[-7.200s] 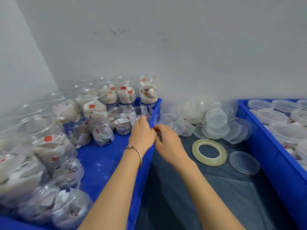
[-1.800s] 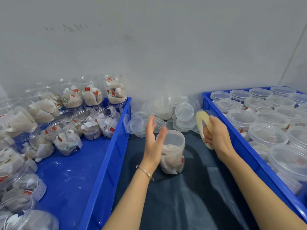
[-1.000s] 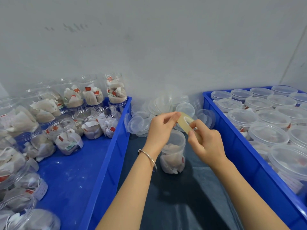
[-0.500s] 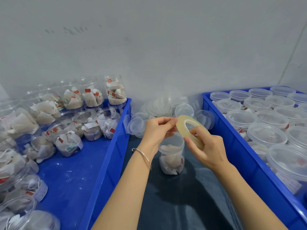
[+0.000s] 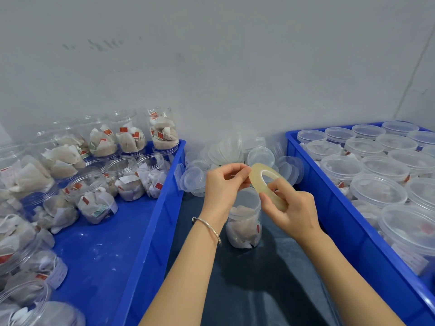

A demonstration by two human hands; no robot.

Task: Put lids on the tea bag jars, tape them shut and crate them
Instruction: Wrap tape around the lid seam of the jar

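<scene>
One lidded tea bag jar [image 5: 244,220] stands upright on the dark mat [image 5: 259,290], midway between the two blue crates, right below my hands. Tape roll [image 5: 268,184] held tilted above it: my right hand [image 5: 292,212] grips its lower rim, fingers curled round; my left hand [image 5: 223,184] pinches at the roll's upper-left edge, thumb against forefinger. Loose clear lids [image 5: 226,154] piled at the mat's far edge by the wall. Left crate [image 5: 150,243]: open jars of tea bags along its far and left sides. Right crate [image 5: 353,231]: lidded jars packed close.
</scene>
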